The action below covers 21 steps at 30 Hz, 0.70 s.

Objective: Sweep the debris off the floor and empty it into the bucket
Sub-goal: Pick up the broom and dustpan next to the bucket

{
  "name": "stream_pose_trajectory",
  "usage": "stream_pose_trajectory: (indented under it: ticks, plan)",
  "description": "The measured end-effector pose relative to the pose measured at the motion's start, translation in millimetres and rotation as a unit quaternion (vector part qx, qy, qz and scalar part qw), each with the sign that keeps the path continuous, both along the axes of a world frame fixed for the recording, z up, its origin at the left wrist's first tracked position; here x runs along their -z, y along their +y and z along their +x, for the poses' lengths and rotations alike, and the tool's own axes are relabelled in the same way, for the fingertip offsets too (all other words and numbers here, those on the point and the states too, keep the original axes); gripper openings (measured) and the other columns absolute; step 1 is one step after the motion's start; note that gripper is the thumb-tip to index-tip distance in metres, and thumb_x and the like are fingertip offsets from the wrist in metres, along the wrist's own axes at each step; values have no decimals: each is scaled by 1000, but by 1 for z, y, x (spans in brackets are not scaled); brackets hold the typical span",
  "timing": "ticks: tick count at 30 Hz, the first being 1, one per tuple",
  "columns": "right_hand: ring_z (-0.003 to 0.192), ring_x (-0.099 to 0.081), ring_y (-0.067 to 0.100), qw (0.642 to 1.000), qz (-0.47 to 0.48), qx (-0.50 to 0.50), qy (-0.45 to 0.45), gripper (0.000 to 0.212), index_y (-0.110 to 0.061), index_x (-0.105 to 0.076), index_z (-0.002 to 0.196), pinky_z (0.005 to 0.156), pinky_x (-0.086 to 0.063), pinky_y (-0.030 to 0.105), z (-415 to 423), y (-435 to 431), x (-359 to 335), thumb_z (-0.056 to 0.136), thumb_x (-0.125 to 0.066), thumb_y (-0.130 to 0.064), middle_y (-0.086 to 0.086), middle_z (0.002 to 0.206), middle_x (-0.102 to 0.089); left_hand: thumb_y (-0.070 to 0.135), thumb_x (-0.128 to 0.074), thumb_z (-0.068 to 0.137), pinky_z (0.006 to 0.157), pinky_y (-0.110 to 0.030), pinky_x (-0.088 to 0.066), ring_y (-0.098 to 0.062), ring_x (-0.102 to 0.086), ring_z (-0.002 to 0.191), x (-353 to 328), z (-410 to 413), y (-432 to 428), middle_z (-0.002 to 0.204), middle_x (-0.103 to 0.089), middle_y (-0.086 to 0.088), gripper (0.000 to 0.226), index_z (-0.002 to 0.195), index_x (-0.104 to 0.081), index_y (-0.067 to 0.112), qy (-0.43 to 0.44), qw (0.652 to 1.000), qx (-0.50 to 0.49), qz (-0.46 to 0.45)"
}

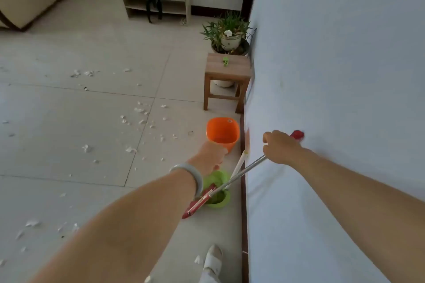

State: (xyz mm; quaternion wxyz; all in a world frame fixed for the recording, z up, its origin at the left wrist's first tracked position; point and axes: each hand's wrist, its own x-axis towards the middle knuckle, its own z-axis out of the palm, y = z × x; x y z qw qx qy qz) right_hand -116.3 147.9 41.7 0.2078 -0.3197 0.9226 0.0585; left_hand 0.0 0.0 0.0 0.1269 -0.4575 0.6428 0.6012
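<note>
Opening step, tools being taken up: the right hand (280, 147) had its fingers clamped on the upper shaft of the silver-shafted, red-headed broom (241, 173), lower centre beside the pale wall (345, 76). Its long axis ran diagonally, head pointing lower left over the green plastic dustpan (219, 203), red grip end upper right. The left hand (211, 156) reached down towards the dustpan, and whether its fingers held anything could not be told. White paper debris (138, 119) lay unswept on the tiled floor (46, 110), left of the orange plastic bucket (222, 135). The next move would likely call for swinging the head leftward to the scraps.
</note>
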Motion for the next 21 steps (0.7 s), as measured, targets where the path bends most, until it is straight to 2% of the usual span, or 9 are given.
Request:
stream_pose_trajectory:
  ticks: [5,6,7,8,9,11,14,16,21]
  plan:
    - [107,-50,27,988,114,-74,74,30,-15,-50,120,77,-28,36,-34,8,23,92,-41,-12,7,116,-51,19,-50,91,89,-32,-51,-15,-52,84,53,-63,19,76,-48,9,29,68,-42,32,26,979,177,-99]
    - [108,-50,28,984,127,-91,86,29,-15,-50,119,78,-28,37,-38,12,30,92,-41,-11,7,115,-51,19,-51,91,83,-24,-49,-8,-50,78,59,-70,25,76,-44,14,24,74,-47,35,24,976,189,-108]
    - [108,-51,28,979,137,-111,99,29,-15,-51,117,81,-30,38,-42,16,36,91,-40,-10,7,114,-53,17,-51,91,73,-15,-44,-1,-44,71,71,-78,29,76,-38,19,18,90,-55,34,34,971,205,-116]
    - [108,-51,28,975,138,-129,117,28,-16,-53,115,88,-32,38,-44,20,41,90,-40,-10,6,113,-54,14,-51,90,66,-11,-36,1,-40,69,76,-85,33,78,-35,19,28,114,-57,26,44,968,212,-128]
    - [107,-52,28,970,144,-146,129,29,-16,-54,114,95,-32,38,-47,24,47,89,-40,-9,5,112,-56,12,-49,91,63,-9,-31,-2,-40,73,85,-92,36,85,-37,17,43,133,-48,17,53,960,232,-145]
    - [109,-51,28,961,159,-177,143,33,-17,-56,116,105,-28,40,-52,30,57,88,-40,-9,4,113,-58,10,-48,92,69,-10,-34,-9,-40,93,96,-101,44,105,-37,10,53,143,-35,11,44,943,276,-182]
    - [115,-49,29,952,184,-194,151,35,-17,-57,120,112,-21,44,-50,31,62,90,-41,-9,5,119,-56,10,-48,91,83,-26,-54,-19,-62,92,103,-109,55,101,-61,-2,38,129,-47,11,-2,911,336,-241]
    - [116,-49,31,947,204,-194,157,34,-16,-56,122,111,-22,47,-47,28,63,91,-43,-11,6,120,-56,11,-47,92,84,-31,-55,-23,-65,93,109,-111,59,97,-62,-5,29,121,-53,8,-16,886,374,-275]
    - [118,-48,29,927,263,-209,167,33,-15,-55,126,109,-25,46,-40,31,62,95,-44,-16,7,124,-55,9,-46,95,96,-31,-49,-25,-59,109,127,-88,51,117,-61,-10,25,116,-59,6,-43,839,413,-352]
